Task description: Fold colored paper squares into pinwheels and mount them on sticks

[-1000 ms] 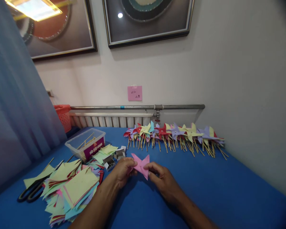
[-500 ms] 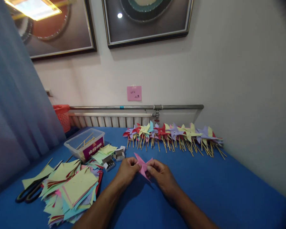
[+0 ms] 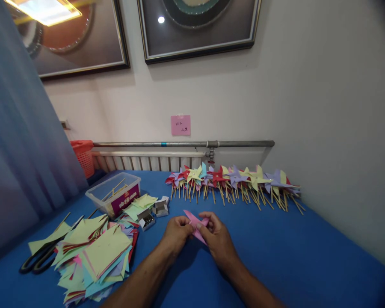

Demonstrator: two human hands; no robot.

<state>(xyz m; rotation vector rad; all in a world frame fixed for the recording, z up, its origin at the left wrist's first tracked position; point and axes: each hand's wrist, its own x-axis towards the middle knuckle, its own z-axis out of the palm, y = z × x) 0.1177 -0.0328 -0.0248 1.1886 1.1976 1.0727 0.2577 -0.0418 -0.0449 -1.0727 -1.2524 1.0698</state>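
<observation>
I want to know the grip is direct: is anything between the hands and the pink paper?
Nothing visible: the left hand and right hand both pinch the pink paper directly, above the blue table.

Looks like a room in a home or small office turned into a paper-craft workspace. 2 framed pictures [image 3: 197,28] hang on a plain white wall, a pink note [image 3: 180,125] stuck below them. A radiator [image 3: 147,162] and metal pipe [image 3: 182,144] run along the wall, a blue curtain [image 3: 19,141] at left. Blue table [image 3: 291,252] carries a row of finished pinwheels [image 3: 234,182], stacked coloured paper squares [image 3: 96,256], scissors [image 3: 40,259] and a clear box of sticks [image 3: 114,194].
</observation>
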